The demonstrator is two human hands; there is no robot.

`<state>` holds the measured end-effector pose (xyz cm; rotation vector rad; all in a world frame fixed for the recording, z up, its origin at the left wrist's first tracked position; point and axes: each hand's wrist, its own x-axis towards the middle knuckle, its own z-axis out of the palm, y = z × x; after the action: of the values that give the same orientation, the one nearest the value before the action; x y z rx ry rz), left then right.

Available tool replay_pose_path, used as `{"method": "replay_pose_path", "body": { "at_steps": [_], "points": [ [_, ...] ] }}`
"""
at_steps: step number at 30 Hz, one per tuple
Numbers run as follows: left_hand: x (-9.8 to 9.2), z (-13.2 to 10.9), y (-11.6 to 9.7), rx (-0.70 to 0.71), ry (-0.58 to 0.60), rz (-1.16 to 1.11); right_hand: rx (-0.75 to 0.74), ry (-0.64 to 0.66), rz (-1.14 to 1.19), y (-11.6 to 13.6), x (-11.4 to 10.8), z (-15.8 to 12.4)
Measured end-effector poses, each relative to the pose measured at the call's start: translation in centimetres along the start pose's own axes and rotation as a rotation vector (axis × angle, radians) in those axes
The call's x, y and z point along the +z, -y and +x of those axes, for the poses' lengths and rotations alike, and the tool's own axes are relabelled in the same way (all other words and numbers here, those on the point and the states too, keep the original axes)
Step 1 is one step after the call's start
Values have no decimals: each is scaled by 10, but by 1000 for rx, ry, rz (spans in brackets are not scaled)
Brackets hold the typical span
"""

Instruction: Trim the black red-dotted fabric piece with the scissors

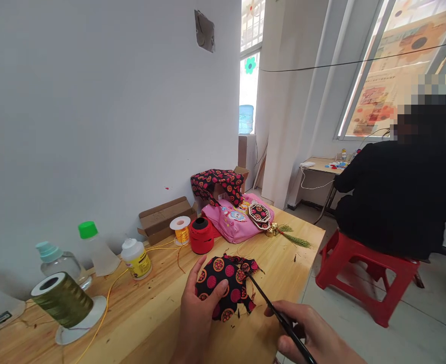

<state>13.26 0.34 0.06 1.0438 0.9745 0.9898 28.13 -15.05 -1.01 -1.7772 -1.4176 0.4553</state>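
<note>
While table (158,303) abuts wall (113,101), left hand (198,311) pinches cloth (233,273), right hand (314,328) pinches tool (281,319), tip forward-left, long axis diagonal.

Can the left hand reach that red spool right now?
Probably yes: the red spool stands a little beyond the left hand, and nothing seems to block the way. But that hand is holding the patterned cloth, so it would likely have to let go first.

Blk fabric pc (233,285) w/ pink & orange round motifs, ragged tabs & loose threads on R side, held in L hand (197,306); slim blk tool (279,317), slanted, in R hand (310,326), tip at frayed edge
</note>
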Motion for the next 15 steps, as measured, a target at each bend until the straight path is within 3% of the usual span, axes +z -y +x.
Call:
{"method": "replay_pose_path", "body": {
  "at_steps": [5,9,15],
  "points": [
    [0,-1,0,11,2,15,-113,51,-139,9,-7,5],
    [1,-2,-2,6,19,-9,-93,101,-343,21,0,20],
    [-1,-2,0,3,63,-43,-114,71,-371,16,9,26]
  ]
}}
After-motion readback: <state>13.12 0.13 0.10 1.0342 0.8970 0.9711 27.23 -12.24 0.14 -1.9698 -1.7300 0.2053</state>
